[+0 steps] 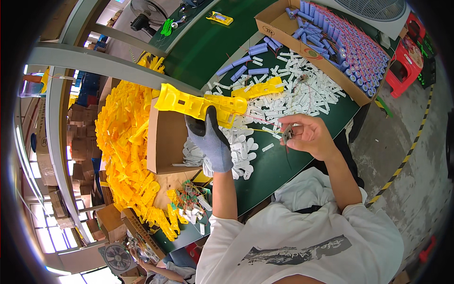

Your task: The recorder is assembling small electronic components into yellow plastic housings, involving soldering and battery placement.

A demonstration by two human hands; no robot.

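The gloved left hand (211, 137) is gripping a long yellow plastic housing (198, 105), fingers wrapped around it, above an open cardboard box (163, 142). The bare right hand (307, 135) is pinching a small wired part (287, 133) between narrow fingers over the green tabletop (279, 165), beside scattered white plastic pieces (293, 97).

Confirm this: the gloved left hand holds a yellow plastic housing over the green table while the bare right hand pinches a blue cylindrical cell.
Not quite. In the head view the bare right hand pinches a small dark wired part, not a blue cell; the blue cylindrical cells lie farther off on the green table. The rest stands: the gloved left hand holds the yellow plastic housing.
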